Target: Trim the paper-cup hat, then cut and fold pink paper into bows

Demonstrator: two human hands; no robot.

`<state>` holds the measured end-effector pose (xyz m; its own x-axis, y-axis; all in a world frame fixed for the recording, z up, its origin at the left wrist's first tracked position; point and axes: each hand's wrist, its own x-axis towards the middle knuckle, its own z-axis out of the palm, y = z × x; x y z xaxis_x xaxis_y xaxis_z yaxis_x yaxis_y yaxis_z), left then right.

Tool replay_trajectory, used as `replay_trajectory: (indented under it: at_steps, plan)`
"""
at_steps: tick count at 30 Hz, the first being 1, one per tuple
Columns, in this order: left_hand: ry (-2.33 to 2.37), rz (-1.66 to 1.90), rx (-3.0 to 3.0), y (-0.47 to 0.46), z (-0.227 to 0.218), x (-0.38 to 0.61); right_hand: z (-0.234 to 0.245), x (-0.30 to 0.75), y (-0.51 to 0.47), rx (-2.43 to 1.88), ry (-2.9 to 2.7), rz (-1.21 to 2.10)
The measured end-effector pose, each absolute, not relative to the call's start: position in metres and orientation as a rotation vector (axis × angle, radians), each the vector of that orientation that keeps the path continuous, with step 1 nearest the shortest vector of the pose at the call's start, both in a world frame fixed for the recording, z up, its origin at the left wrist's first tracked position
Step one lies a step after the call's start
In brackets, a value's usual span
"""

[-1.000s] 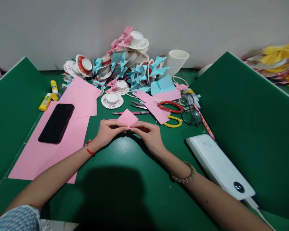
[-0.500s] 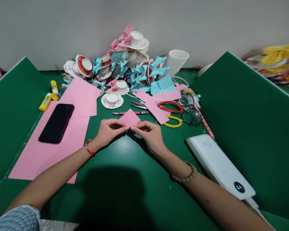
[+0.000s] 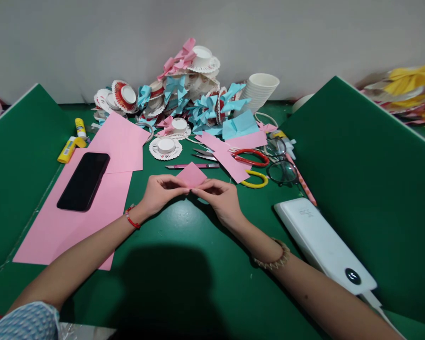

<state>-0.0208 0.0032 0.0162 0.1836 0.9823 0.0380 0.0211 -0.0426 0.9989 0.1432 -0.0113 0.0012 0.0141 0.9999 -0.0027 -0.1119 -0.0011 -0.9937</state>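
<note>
A small piece of pink paper (image 3: 191, 174) is pinched between both hands above the green table, one corner pointing away from me. My left hand (image 3: 161, 192) grips its near left edge between thumb and fingers. On the near right edge, my right hand (image 3: 221, 198) holds it the same way, the two thumb tips almost meeting. Part of the paper's lower edge is hidden by the fingers. Just beyond it lies a craft knife (image 3: 175, 166). Scissors with red and yellow handles (image 3: 252, 157) rest to the right, partly under a pink paper strip (image 3: 230, 163).
Pink sheets (image 3: 85, 236) with a black phone (image 3: 84, 182) lie left, near yellow glue sticks (image 3: 67, 149). Paper-cup hats with bows (image 3: 201, 106) pile at the back beside stacked cups (image 3: 260, 89). Glasses (image 3: 282, 172) and a white power bank (image 3: 326, 243) are right. Green panels (image 3: 368, 189) flank the table.
Both hands keep their pinch on the pink paper, almost unmoved. The paper's far corner sits very slightly lower. The power bank's display now shows a lit mark.
</note>
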Motion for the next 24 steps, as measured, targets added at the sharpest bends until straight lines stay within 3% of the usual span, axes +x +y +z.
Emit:
replay_trajectory:
  at_steps: [24]
  plan:
    - [1.066,1.065,1.303,0.0052,0.0129,-0.0206,0.0042,0.1423,-0.0148,-1.180,-1.248,1.156]
